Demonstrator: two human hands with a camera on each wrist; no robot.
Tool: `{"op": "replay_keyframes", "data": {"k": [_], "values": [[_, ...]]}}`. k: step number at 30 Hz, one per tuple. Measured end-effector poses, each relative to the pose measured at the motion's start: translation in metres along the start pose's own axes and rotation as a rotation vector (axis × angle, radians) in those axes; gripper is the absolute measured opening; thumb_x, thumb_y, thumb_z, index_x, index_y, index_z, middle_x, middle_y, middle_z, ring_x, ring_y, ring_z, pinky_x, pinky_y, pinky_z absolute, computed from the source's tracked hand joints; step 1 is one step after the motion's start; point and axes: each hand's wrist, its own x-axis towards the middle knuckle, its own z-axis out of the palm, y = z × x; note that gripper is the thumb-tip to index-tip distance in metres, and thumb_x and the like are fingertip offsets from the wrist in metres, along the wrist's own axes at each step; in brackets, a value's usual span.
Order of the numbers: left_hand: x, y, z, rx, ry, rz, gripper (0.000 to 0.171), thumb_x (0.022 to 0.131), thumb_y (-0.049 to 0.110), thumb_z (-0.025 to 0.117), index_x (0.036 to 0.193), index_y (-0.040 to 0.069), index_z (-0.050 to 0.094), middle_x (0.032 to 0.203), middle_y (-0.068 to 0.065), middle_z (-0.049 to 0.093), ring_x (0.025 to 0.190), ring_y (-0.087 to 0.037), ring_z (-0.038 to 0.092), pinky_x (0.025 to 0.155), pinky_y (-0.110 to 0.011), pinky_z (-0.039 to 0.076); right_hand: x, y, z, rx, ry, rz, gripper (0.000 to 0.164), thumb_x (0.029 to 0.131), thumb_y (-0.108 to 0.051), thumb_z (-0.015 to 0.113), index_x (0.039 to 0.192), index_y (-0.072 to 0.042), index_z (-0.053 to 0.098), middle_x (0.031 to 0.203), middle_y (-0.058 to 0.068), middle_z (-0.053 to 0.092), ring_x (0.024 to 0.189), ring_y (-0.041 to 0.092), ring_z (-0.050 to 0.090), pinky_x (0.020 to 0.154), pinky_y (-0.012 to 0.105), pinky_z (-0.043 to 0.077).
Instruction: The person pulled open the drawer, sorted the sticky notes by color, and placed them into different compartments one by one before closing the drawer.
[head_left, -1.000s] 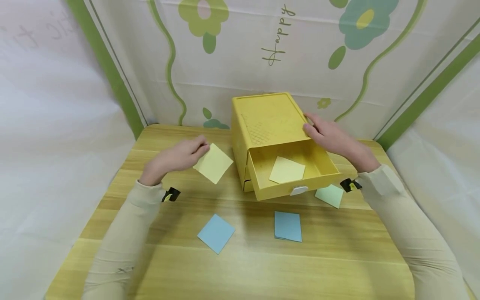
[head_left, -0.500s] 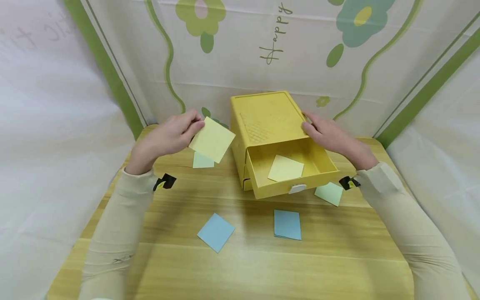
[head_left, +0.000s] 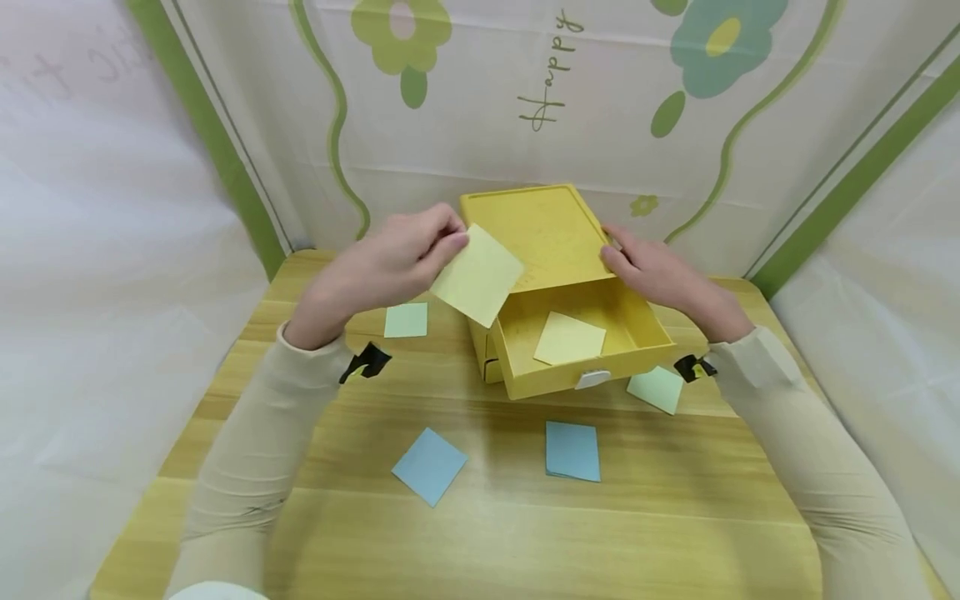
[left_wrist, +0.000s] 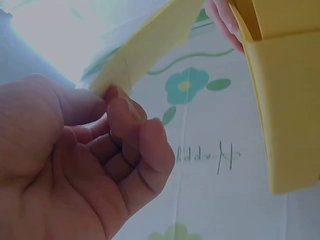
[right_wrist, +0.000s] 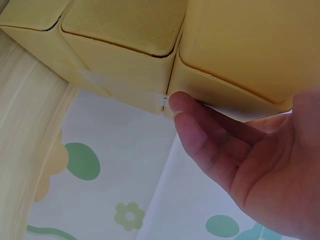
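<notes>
My left hand (head_left: 382, 262) pinches a pale yellow sticky note (head_left: 482, 279) by its corner, between thumb and fingertips. The note hangs in front of the left front edge of a yellow drawer box (head_left: 551, 221) and overlaps it in the head view. My right hand (head_left: 663, 271) holds the box's right side, thumb by the top edge; in the right wrist view the fingertips (right_wrist: 182, 105) touch the side wall. The top drawer (head_left: 540, 385) is pulled out, and another pale yellow note (head_left: 570, 337) lies inside it.
Two blue notes, a left one (head_left: 430, 467) and a right one (head_left: 572, 451), lie on the wooden table (head_left: 480, 542) before the box. A pale green note (head_left: 406, 320) lies left of it, another green one (head_left: 656, 389) near its right front. A patterned curtain (head_left: 465, 100) stands behind.
My left hand has lifted the yellow note and carried it rightward to the box's front left, uncovering the green note on the left. My right hand stays on the box.
</notes>
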Motion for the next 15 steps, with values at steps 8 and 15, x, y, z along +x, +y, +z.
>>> {"op": "replay_keyframes", "data": {"k": [8,15], "values": [[0.018,0.018,0.023,-0.031,-0.066,0.028,0.016,0.105,0.018,0.045,0.102,0.005,0.054,0.072,-0.001,0.044,0.060,-0.014,0.040,0.060,-0.026,0.037,-0.001,0.002,0.002,0.012,0.007,-0.004,0.066,0.106,-0.048,0.026,0.157,-0.007,0.016,0.147,0.026,0.043,0.135,0.042,0.042,0.113,0.059,0.029],[0.031,0.027,0.042,0.064,-0.142,0.003,0.021,0.104,0.021,0.047,0.102,0.005,0.060,0.079,-0.001,0.056,0.063,-0.013,0.047,0.064,-0.025,0.042,0.000,0.001,0.002,0.010,0.006,-0.009,0.067,0.105,-0.049,0.025,0.157,-0.006,0.016,0.154,0.026,0.034,0.143,0.044,0.032,0.116,0.059,0.025]]}}
